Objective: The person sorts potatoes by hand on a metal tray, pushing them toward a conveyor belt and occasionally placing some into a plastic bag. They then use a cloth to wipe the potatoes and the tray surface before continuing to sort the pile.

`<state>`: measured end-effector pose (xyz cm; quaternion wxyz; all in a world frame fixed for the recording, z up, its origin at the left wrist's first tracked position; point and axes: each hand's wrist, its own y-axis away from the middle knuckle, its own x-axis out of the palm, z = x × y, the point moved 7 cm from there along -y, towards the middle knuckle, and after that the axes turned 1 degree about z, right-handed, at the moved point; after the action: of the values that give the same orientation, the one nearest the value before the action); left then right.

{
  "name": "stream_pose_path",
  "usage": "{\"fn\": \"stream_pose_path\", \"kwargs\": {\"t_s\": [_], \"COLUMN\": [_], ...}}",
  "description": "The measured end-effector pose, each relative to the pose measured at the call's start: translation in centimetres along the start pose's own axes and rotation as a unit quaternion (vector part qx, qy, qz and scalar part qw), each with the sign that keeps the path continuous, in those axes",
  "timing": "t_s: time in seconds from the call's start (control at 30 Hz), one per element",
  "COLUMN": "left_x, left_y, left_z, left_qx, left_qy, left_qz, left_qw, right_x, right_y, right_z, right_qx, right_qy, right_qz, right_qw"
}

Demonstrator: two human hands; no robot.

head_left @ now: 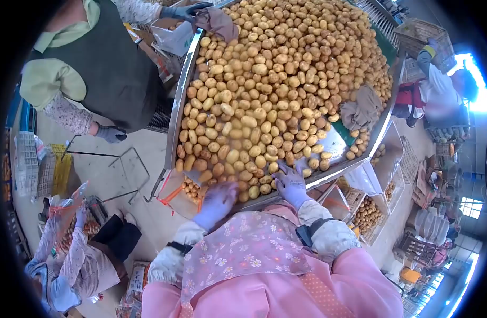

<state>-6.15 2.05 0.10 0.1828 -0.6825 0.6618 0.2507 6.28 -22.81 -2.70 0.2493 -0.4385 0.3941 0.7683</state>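
Note:
A broad heap of small yellow-brown potatoes [286,79] covers the metal-rimmed sorting table [181,106] in front of me. My left hand [219,202], in a pale lavender glove, is at the near left edge of the heap beside the table's corner; motion smears its fingers. My right hand [291,185], gloved alike, lies at the near edge with its fingers spread over several potatoes. Just to its right, a bare pale patch of the table surface [332,142] shows. A crumpled brown cloth [362,107] rests on the heap's right side.
A person in a dark apron [113,69] stands at the table's left, one gloved hand by another cloth [216,24]. Someone at the right holds a basket [424,40]. Below the near edge are boxes of potatoes [368,214]. Another person [84,259] is at lower left.

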Motion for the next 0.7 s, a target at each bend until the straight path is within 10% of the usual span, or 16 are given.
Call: {"fn": "stream_pose_path", "kwargs": {"t_s": [0.1,0.23,0.3,0.43,0.53,0.7], "left_x": [0.9,0.9,0.2,-5.1,-7.8,-9.8], "left_y": [-1.6,-0.8,-0.8,-7.3,-11.5,-9.3], "left_z": [-1.4,0.3,1.1,2.9,9.0,10.2], "left_qx": [0.119,0.102,0.095,0.011,-0.164,-0.174], "left_qy": [-0.090,-0.151,-0.133,-0.113,0.142,0.356], "left_qz": [0.063,0.093,0.070,-0.158,-0.287,-0.323], "left_qw": [0.987,0.979,0.984,0.981,0.933,0.859], "right_x": [-2.9,-3.6,-2.7,-7.8,-4.0,-7.3], "right_y": [1.1,0.9,-4.4,-15.8,-22.4,-18.3], "right_z": [3.3,6.7,6.0,14.7,16.2,8.8], "right_qx": [-0.059,-0.254,-0.037,-0.244,-0.153,-0.012], "right_qy": [-0.002,0.065,-0.024,-0.176,-0.011,-0.328], "right_qz": [-0.218,-0.099,-0.010,-0.257,-0.051,-0.037], "right_qw": [0.974,0.960,0.999,0.918,0.987,0.944]}}
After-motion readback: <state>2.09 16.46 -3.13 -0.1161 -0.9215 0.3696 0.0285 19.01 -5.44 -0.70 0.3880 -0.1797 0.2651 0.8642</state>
